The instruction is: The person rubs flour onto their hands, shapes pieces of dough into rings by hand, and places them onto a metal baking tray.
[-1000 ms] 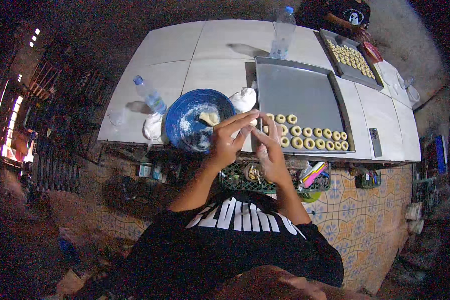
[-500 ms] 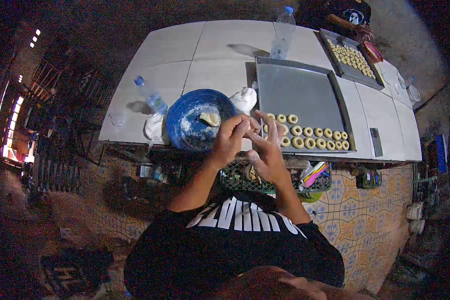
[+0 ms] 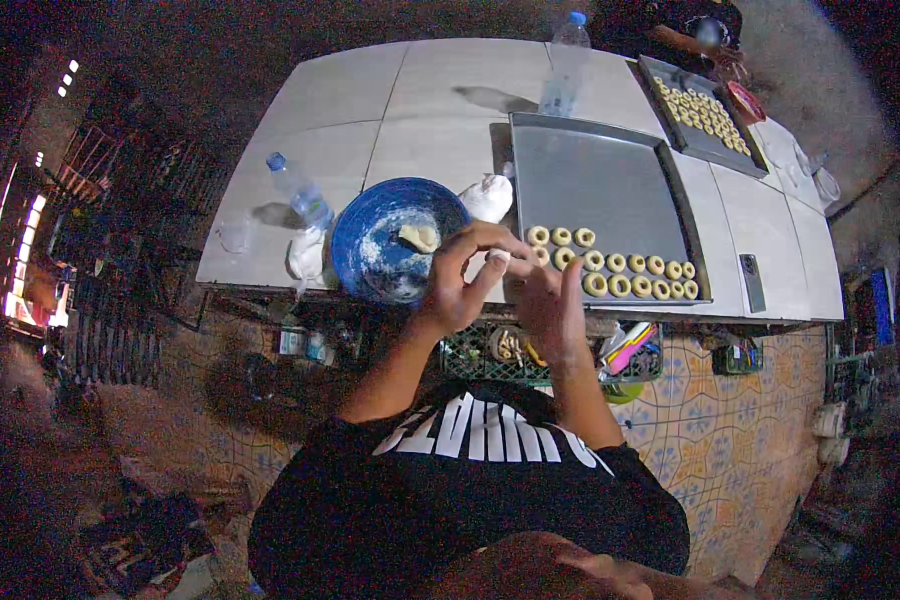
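Observation:
My left hand [image 3: 462, 278] is curled just right of the blue basin [image 3: 345, 235], thumb and fingers closed round something I cannot make out; a whitish spot shows at the thumb tip. Against its fingertips lies my right hand [image 3: 553, 312], blurred, palm flat and thumb held apart. Inside the basin a lump of pale dough [image 3: 420, 238] rests on scattered white flour. Beyond my right hand, small dough rings [image 3: 620, 286] stand in rows along the near side of a large metal tray [image 3: 600, 180]. My right hand partly covers the tray's near left corner.
A white bag [image 3: 487, 198] sits between basin and tray, another left of the basin. Water bottles [image 3: 567, 70] stand behind the tray and at left. A phone [image 3: 752, 283] lies at right. Far right, a person's hands [image 3: 732, 68] are near a second tray [image 3: 715, 150] of rings. Below is a crate [image 3: 470, 352].
My right hand has turned flatter, its thumb now pointing up and away from the left hand. My left hand's fingers have shifted slightly. More rings at the tray's left edge show.

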A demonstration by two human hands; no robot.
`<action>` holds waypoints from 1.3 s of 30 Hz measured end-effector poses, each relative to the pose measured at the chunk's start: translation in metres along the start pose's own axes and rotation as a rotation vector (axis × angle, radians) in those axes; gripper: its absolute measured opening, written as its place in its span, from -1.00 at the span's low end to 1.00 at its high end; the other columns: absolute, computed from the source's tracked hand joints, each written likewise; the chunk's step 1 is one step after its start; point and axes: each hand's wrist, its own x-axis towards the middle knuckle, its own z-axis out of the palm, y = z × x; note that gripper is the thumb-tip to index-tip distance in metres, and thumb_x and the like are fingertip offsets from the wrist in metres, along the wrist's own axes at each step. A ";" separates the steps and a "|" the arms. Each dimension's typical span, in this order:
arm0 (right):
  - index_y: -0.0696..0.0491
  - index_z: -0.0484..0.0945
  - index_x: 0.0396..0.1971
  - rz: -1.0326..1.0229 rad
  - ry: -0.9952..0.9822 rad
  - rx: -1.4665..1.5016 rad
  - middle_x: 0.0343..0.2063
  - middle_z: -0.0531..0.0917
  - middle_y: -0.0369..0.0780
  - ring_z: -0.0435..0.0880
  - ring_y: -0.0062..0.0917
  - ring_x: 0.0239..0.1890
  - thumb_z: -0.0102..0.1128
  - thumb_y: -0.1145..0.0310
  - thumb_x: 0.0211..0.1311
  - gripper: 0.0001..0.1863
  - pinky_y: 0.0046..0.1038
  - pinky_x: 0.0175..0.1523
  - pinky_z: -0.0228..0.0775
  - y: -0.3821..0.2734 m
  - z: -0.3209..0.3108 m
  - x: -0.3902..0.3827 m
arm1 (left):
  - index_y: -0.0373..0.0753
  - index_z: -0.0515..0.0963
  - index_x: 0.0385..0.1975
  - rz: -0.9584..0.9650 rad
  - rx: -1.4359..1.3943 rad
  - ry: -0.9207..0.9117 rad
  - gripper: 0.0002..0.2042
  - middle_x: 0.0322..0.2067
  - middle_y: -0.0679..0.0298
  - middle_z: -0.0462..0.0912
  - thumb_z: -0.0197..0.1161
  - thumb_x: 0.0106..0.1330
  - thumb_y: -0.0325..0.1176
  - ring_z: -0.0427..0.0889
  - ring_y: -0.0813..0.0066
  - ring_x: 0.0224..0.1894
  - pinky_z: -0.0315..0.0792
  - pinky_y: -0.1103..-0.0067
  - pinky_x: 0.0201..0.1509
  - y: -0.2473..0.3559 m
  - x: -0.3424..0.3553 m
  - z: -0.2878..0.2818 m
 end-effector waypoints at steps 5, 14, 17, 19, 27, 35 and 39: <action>0.26 0.70 0.01 0.322 -0.161 0.531 -0.13 0.78 -0.15 0.64 -0.37 0.06 -0.29 -0.52 0.45 0.02 -0.29 0.22 0.40 0.001 -0.006 0.001 | -0.35 0.59 -0.17 0.174 0.171 -0.052 -0.82 -0.19 0.06 0.69 0.21 0.53 -0.33 0.71 0.15 -0.12 0.54 0.34 0.07 0.000 0.003 -0.001; -0.01 0.80 0.01 -0.303 -0.013 -0.605 0.46 0.32 -0.02 0.26 -0.16 0.46 -0.25 -0.42 0.50 -0.17 -0.06 0.53 -0.05 0.025 -0.001 -0.001 | -0.39 0.53 -0.24 -0.196 -0.033 0.035 -0.77 -0.36 0.17 0.64 0.00 0.61 -0.39 0.64 0.35 -0.33 0.51 0.48 -0.15 -0.002 -0.008 0.017; -0.06 0.83 -0.06 -0.457 0.002 -0.905 0.48 0.30 0.03 0.18 -0.01 0.50 -0.05 -0.37 0.43 -0.29 0.08 0.54 -0.15 0.012 0.000 -0.004 | -0.38 0.52 -0.28 -0.439 -0.194 0.000 -0.77 -0.40 0.27 0.63 0.04 0.60 -0.36 0.60 0.47 -0.38 0.47 0.55 -0.24 -0.003 -0.006 0.012; -0.05 0.83 -0.06 -0.518 -0.016 -1.095 0.49 0.27 0.06 0.15 0.08 0.49 0.10 -0.33 0.36 -0.35 0.15 0.54 -0.21 0.003 0.003 -0.007 | -0.28 0.57 -0.31 -0.574 -0.284 -0.047 -0.73 -0.41 0.34 0.63 0.08 0.58 -0.24 0.58 0.59 -0.42 0.43 0.63 -0.39 -0.004 -0.004 0.005; -0.09 0.74 0.08 -0.437 -0.041 -0.946 0.49 0.24 0.09 0.23 0.02 0.43 -0.13 -0.34 0.51 -0.31 0.08 0.52 -0.12 0.008 0.002 -0.006 | -0.21 0.61 -0.12 -0.679 -0.499 0.088 -0.72 -0.20 0.31 0.69 0.07 0.61 -0.14 0.68 0.54 -0.21 0.55 0.57 -0.15 0.000 -0.006 0.000; 0.09 0.27 0.50 0.011 -0.019 -0.092 0.27 0.57 -0.17 0.40 -0.37 0.31 -0.50 -0.56 0.44 0.06 -0.33 0.26 0.11 0.024 -0.015 -0.001 | -0.37 0.63 0.01 -0.035 0.059 -0.082 -0.82 0.00 0.08 0.73 0.16 0.55 -0.46 0.69 0.25 0.14 0.49 0.42 0.28 0.011 -0.003 -0.005; 0.00 0.65 0.17 -0.243 -0.089 -0.453 0.41 0.39 -0.02 0.27 -0.12 0.46 -0.39 -0.38 0.56 -0.18 -0.08 0.48 -0.01 0.015 -0.012 -0.005 | -0.37 0.65 -0.04 -0.359 -0.006 -0.097 -0.77 -0.12 0.17 0.76 0.13 0.61 -0.34 0.70 0.45 -0.07 0.56 0.45 0.15 0.010 -0.006 -0.004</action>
